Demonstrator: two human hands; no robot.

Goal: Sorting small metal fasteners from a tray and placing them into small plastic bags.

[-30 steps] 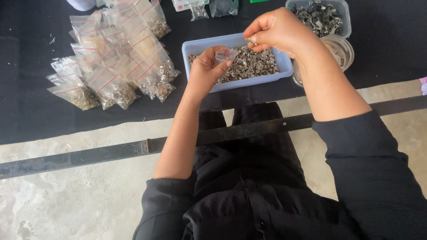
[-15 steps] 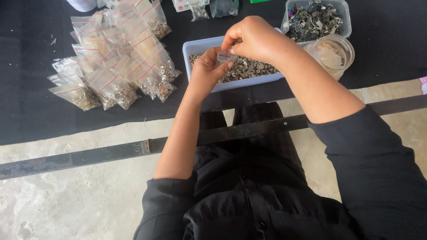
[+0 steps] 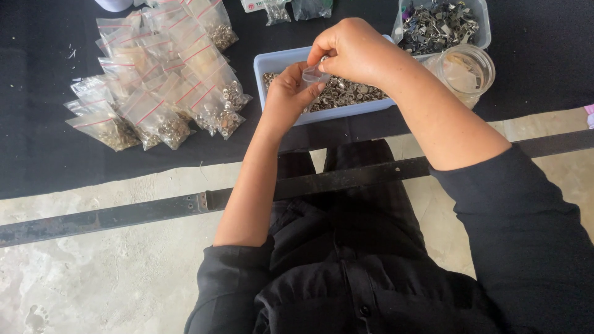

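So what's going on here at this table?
A person seated at a black table holds a small clear bag in the left hand, with the right hand at its top. Both hands are over a blue tray of small metal pieces. A pile of filled bags lies to the left.

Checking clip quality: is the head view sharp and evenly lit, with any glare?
Head view: daylight is soft and even, no hard shadows; both hands, left hand and right hand, look sharp; mild glare on the filled bags; the small clear bag is hard to make out.
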